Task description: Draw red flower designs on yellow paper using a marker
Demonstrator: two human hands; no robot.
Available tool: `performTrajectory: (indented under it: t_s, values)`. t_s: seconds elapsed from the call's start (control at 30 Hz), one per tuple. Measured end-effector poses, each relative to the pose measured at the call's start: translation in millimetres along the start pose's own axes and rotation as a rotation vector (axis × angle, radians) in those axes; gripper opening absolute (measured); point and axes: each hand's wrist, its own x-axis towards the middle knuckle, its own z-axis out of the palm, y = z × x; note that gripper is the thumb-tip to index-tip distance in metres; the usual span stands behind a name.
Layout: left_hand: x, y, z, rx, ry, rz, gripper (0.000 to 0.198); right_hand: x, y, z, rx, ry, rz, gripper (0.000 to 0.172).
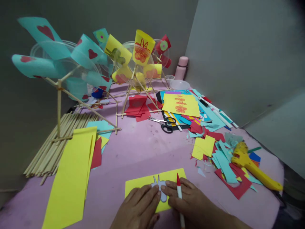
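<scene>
A yellow sheet of paper [134, 187] lies at the near edge of the table. On it rests a pale lilac butterfly cutout [163, 197] with two thin feelers. My left hand [140, 203] lies flat with fingers stretched, its fingertips on the butterfly's left wing. My right hand [186, 198] holds a white marker [179, 190] with a red end pointing away from me. Fingertips of that same hand also press the butterfly's right wing. Parts of the cutout and sheet are hidden under both hands.
Pinwheel stands of sticks and paper [59, 105] rise at the back. Bamboo sticks [47, 149] and long yellow strips [69, 178] lie left. Scissors [164, 121] sit mid-table. Paper scraps [225, 165] and a yellow glue gun [254, 168] lie right, near the wall.
</scene>
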Motion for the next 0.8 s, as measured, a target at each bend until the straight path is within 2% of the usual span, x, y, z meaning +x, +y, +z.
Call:
performTrajectory:
  t_s: [0.27,0.57,0.8]
  values:
    - [1.1,-0.6,-2.3,0.008,-0.003,-0.01,0.032,1.6,0.0,-1.0,-0.057,-0.047,-0.009,0.012]
    - [0.6,-0.8,-1.2,0.019,0.025,0.004,0.03,-0.5,2.3,3.3,-0.06,0.068,-0.044,0.012]
    - [1.5,-1.5,0.5,0.026,0.025,0.002,0.032,0.1,2.4,0.2,-0.088,0.064,-0.055,0.012]
